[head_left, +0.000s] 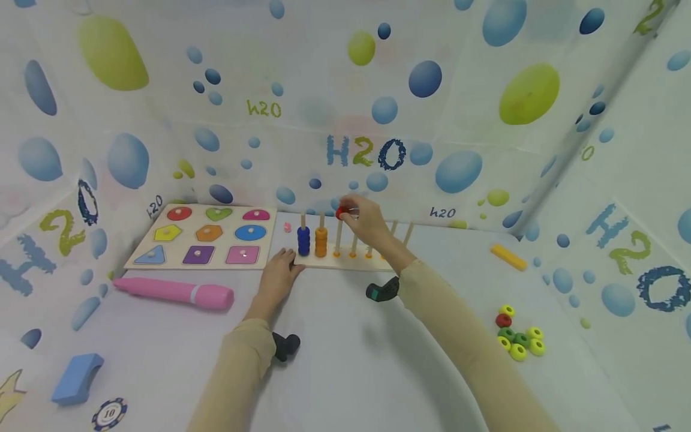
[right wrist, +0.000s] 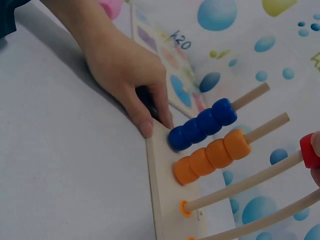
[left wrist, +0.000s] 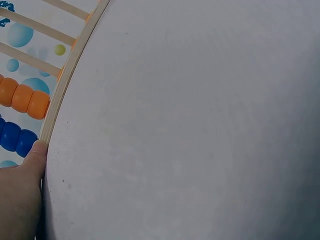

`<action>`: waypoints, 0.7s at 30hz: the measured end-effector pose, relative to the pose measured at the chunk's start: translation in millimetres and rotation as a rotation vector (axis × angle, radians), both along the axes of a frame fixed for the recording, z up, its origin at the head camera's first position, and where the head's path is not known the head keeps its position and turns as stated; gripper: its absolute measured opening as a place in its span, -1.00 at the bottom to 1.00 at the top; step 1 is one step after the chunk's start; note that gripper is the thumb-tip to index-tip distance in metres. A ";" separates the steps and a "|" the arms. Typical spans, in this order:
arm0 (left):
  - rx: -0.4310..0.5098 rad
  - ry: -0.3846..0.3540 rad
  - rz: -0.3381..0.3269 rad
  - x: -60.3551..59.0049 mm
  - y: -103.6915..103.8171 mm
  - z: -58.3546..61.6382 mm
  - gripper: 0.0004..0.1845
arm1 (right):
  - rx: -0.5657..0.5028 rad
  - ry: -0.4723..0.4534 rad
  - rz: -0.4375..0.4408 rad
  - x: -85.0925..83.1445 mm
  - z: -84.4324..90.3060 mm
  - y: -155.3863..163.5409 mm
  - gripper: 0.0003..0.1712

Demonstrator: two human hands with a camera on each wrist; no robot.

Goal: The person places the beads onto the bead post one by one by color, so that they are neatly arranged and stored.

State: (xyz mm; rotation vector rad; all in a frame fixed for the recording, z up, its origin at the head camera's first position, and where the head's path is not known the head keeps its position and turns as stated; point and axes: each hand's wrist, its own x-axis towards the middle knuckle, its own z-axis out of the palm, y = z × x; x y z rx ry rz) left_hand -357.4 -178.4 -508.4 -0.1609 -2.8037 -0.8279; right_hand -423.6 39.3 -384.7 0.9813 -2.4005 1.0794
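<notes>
A wooden peg stacker (head_left: 345, 263) stands near the back of the table, with several upright pegs along its base. Dark blue beads (head_left: 303, 241) fill most of its leftmost peg, and orange beads (head_left: 321, 242) are stacked on the second. My left hand (head_left: 278, 276) grips the left end of the base, its thumb on the front edge in the right wrist view. Between thumb and fingers, my right hand (head_left: 369, 223) pinches a red bead (right wrist: 309, 151) at the top of the third peg (right wrist: 245, 182). Below the bead that peg is bare.
Loose yellow, green and red beads (head_left: 520, 339) lie at the right, with a yellow block (head_left: 508, 257) behind them. On the left are a shape puzzle board (head_left: 202, 268), a pink marker-shaped toy (head_left: 173, 291), a blue arch block (head_left: 77, 379) and a poker chip (head_left: 110, 414).
</notes>
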 end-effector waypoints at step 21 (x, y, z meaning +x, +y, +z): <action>0.002 0.023 0.000 -0.4 -0.2 0.6 -0.43 | -0.179 0.048 -0.038 23.6 -7.8 41.2 -0.76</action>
